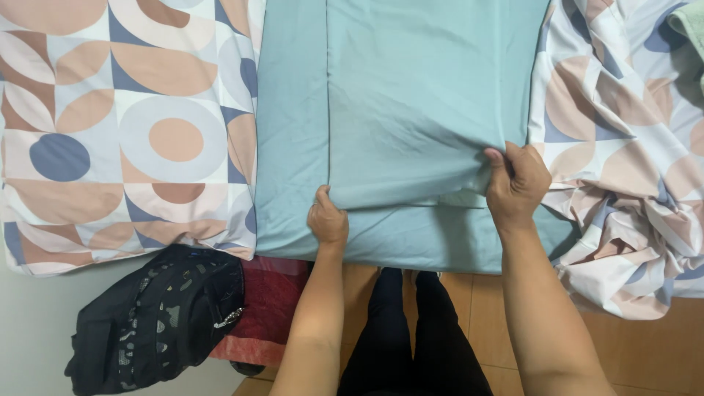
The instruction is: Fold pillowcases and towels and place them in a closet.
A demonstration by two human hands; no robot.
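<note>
A pale teal pillowcase [411, 110] lies flat on a teal sheet [290, 147] at the near edge of a bed. My left hand [327, 218] pinches the pillowcase's near left corner. At its near right corner my right hand [516, 183] grips bunched fabric. A strip of lighter cloth shows inside the open end between my hands. Both forearms reach up from the bottom of the view.
A pillow [125, 132] with circle and leaf shapes in peach, blue and white lies at the left. A crumpled duvet [631, 183] in the same print lies at the right. A black patterned garment [158, 315] on red cloth [268, 308] sits below left, over wooden floor [645, 352].
</note>
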